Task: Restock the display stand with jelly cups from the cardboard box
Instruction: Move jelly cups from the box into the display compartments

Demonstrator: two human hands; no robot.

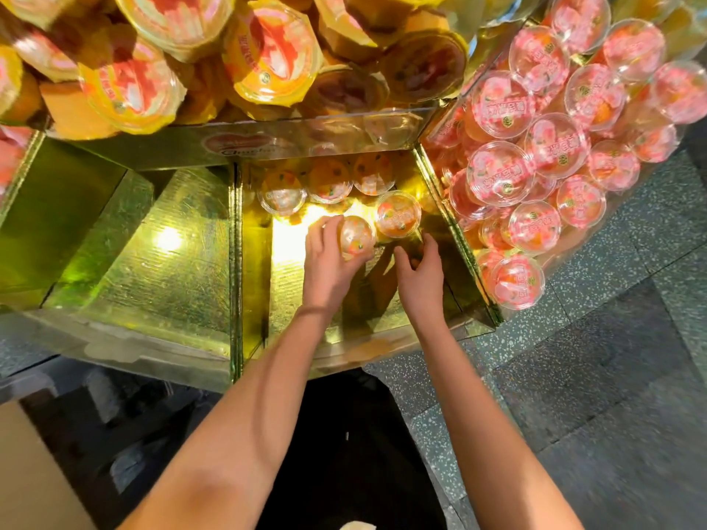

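Left hand [329,262] grips jelly cup [355,235] (in stocked compartment [290,246]).

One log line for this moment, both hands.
left hand: grips jelly cup | right hand: empty, open | place: middle bin of display stand | phase: likely placing

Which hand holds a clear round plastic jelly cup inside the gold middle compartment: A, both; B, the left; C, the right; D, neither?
B: the left hand curls its fingers round the clear round plastic jelly cup, while the right hand beside it holds nothing.
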